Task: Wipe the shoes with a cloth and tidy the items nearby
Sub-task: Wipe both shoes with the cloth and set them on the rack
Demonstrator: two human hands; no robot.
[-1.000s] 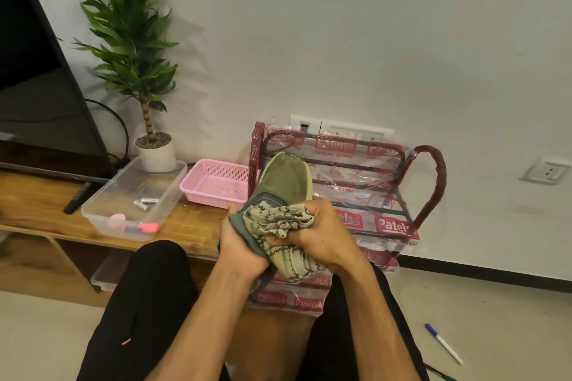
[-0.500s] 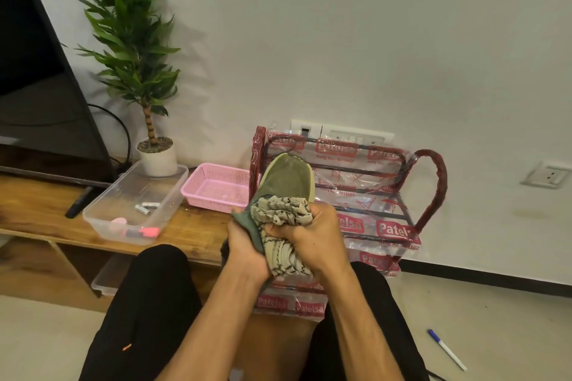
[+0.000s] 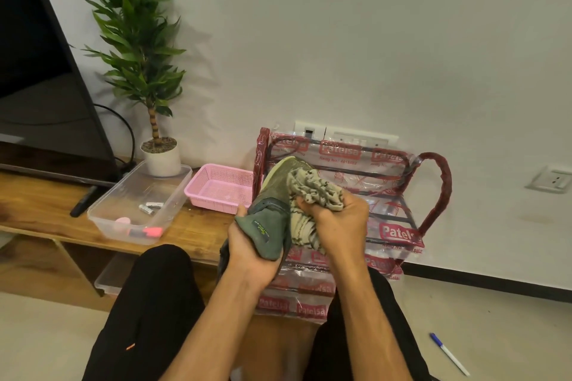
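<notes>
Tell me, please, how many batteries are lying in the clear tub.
2. The first battery lies mid-tub; the second battery is beside it, nearer the camera. The pink items in the clear tub might hide more.

Dim, warm indoor light; plant shadows wall; wide-angle bending at edges.

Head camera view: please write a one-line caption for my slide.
Left hand grips a green shoe by the heel while right hand presses a patterned cloth against its upper.
</notes>
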